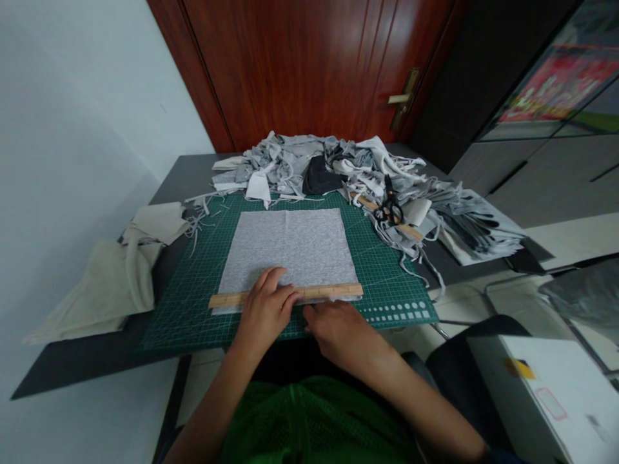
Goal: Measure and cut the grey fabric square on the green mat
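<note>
A rectangle of heathered grey fabric (290,245) lies flat on a green cutting mat (401,283). Across its near end runs a wooden ruler (333,291), with a narrow strip of fabric showing below it. My left hand (265,306) rests on the ruler left of its middle, fingers apart and pressing down. Just below the ruler, at the fabric's near edge, my right hand (338,330) is closed with its fingers curled under. Whatever it pinches is hidden by the hand.
A heap of grey and white fabric scraps (285,164) lines the table's back. Black scissors (389,206) lie on scraps at right, near a stack of folded grey fabric (474,222). Cream cloth (111,283) hangs over the left edge. A white box (556,386) stands lower right.
</note>
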Demonstrator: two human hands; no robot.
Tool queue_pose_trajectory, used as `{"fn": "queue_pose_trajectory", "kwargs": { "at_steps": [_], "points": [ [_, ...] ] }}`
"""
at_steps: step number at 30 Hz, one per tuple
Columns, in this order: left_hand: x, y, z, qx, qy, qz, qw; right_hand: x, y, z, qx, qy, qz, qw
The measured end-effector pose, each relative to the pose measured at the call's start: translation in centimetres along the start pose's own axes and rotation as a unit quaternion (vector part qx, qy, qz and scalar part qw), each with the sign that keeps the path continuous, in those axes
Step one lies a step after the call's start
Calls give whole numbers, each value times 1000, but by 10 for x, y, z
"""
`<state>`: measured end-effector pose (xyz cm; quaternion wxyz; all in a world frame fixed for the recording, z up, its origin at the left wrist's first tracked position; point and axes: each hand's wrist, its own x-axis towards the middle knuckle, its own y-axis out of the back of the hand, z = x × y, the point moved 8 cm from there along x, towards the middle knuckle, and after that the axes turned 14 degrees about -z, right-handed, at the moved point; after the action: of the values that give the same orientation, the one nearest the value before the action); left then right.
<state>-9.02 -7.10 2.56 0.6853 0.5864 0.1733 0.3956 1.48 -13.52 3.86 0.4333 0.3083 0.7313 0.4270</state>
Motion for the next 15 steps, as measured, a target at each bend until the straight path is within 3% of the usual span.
{"fn": "queue_pose_trajectory", "kwargs": {
  "at_steps": [7,11,15],
  "points": [
    [-3,0,5,13,31,-8,999,-2,6,14,23,21,44,999],
    [-4,-5,8,-7,36,-43,998,1,2,54,-6,-58,62,996],
    [-6,-6,7,-14,50,-50,997,6,-4,90,-7,-30,108,994]
  ]
}}
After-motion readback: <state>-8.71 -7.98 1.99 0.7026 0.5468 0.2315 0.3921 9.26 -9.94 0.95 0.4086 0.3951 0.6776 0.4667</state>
